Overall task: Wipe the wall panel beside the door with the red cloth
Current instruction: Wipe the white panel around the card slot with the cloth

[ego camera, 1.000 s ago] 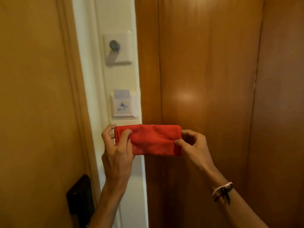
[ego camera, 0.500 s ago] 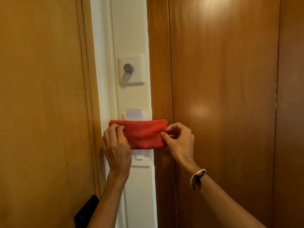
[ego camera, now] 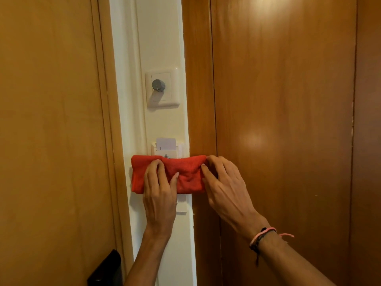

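A folded red cloth [ego camera: 186,175] lies flat against the narrow cream wall panel [ego camera: 162,48] between the door and the wooden panelling. My left hand [ego camera: 159,195] presses on the cloth's left half with fingers spread over it. My right hand [ego camera: 223,187] pinches the cloth's right end at the panel's edge. The cloth covers the lower part of a key-card holder [ego camera: 166,148] and the top of a switch plate [ego camera: 181,204] below it.
A dimmer switch with a grey knob [ego camera: 158,85] sits higher on the panel. The wooden door [ego camera: 51,131] is on the left with a black lock handle [ego camera: 107,269] low down. Glossy wood panelling [ego camera: 284,120] fills the right.
Both hands carried the cloth left and up from in front of the wood panelling onto the cream panel, and my left hand now lies flatter on it.
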Demonstrator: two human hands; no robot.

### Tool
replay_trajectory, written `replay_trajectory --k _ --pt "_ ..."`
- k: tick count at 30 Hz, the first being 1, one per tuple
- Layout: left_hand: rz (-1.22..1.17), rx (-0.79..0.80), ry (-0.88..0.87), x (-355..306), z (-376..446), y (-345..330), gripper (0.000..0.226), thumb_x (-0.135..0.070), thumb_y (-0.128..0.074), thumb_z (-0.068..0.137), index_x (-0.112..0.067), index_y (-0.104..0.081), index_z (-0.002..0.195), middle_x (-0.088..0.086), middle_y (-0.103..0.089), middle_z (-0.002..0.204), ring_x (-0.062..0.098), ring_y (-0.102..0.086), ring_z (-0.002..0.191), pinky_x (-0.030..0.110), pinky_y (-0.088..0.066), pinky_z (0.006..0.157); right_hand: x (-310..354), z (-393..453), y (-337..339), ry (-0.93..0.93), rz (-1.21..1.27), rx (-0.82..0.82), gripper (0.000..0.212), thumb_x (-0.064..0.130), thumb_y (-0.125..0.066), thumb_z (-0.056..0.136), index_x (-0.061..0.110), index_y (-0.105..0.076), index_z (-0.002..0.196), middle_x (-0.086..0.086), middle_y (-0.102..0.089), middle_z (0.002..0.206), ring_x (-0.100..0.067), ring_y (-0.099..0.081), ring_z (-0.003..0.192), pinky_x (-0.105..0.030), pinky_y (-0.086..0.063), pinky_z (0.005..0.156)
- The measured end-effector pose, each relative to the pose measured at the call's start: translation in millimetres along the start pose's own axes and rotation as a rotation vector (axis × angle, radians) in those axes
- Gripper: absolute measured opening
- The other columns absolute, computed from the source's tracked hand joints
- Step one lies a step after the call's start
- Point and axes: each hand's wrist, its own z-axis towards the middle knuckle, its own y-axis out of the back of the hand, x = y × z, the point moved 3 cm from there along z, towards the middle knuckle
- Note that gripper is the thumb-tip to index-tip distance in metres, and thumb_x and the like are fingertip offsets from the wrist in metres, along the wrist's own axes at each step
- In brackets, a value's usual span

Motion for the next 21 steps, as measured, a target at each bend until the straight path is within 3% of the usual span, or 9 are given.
replay_trajectory --k 3,6,9,12,14,16,18,21 --pt "-0.007 -0.068 -0.106 -3 -6 -6 0.048 -0.031 -0.054 0.097 0.001 -0.058 0.132 0.024 -0.063 0.132 0.041 -0.058 0.125 0.058 -0.052 0.099 -4 -1 1 0.02 -0.01 -0.014 0.052 0.032 -0.08 0.084 0.011 -0.069 0.13 -0.015 -0.069 0.134 -0.034 -0.067 0.124 -0.048 -0.052 0.109" --pt "0.01 -0.039 -0.17 -10 -11 -14 0.049 -0.032 -0.036 0.104 0.001 -0.05 0.137 0.024 -0.055 0.139 0.04 -0.05 0.133 0.058 -0.046 0.106 -16 -1 5 0.061 -0.034 -0.094 0.047 0.031 -0.069 0.091 0.011 -0.067 0.134 -0.016 -0.065 0.142 -0.033 -0.062 0.133 -0.051 -0.045 0.116" --pt "-0.032 -0.023 -0.154 -18 -7 -17 0.05 -0.032 -0.026 0.107 0.001 -0.037 0.143 0.024 -0.045 0.147 0.039 -0.041 0.139 0.057 -0.039 0.112 -44 7 12 -0.032 -0.058 -0.148 0.052 0.033 -0.043 0.102 0.01 -0.052 0.148 -0.019 -0.047 0.159 -0.033 -0.043 0.149 -0.054 -0.034 0.125" --pt "-0.042 -0.016 -0.087 -20 5 -17 0.053 -0.034 -0.021 0.107 -0.001 -0.031 0.147 0.024 -0.039 0.151 0.038 -0.035 0.142 0.052 -0.032 0.116 -79 15 14 -0.159 -0.111 -0.19 0.062 0.037 -0.039 0.105 0.008 -0.032 0.159 -0.02 -0.026 0.169 -0.033 -0.024 0.158 -0.054 -0.025 0.129" --pt "0.045 0.031 -0.085 -21 -4 -19 0.054 -0.035 -0.022 0.107 -0.002 -0.033 0.149 0.024 -0.035 0.154 0.039 -0.03 0.145 0.052 -0.03 0.117 -92 15 7 -0.151 -0.173 -0.185 0.066 0.041 -0.035 0.107 0.008 -0.023 0.163 -0.019 -0.016 0.172 -0.032 -0.016 0.161 -0.053 -0.021 0.13" --pt "0.113 0.079 -0.152 -18 -25 -22 0.052 -0.032 -0.025 0.107 -0.001 -0.041 0.146 0.025 -0.041 0.151 0.042 -0.037 0.142 0.054 -0.039 0.112 -97 11 -4 -0.121 -0.216 -0.198 0.068 0.043 -0.032 0.108 0.007 -0.019 0.164 -0.019 -0.012 0.173 -0.031 -0.012 0.162 -0.052 -0.019 0.131" --pt "0.128 0.052 -0.216 -12 -25 -23 0.048 -0.028 -0.032 0.106 0.0 -0.049 0.14 0.026 -0.052 0.143 0.043 -0.048 0.134 0.055 -0.049 0.104 -97 10 -12 -0.118 -0.237 -0.239 0.068 0.043 -0.031 0.108 0.007 -0.017 0.164 -0.019 -0.012 0.173 -0.031 -0.011 0.162 -0.052 -0.017 0.131" --pt "0.078 -0.025 -0.2 -9 2 -19 0.044 -0.022 -0.044 0.102 0.002 -0.048 0.139 0.026 -0.054 0.141 0.041 -0.049 0.133 0.054 -0.047 0.106 -96 13 -17 -0.14 -0.25 -0.282 0.069 0.044 -0.03 0.108 0.007 -0.016 0.164 -0.018 -0.012 0.173 -0.031 -0.011 0.162 -0.052 -0.016 0.131"
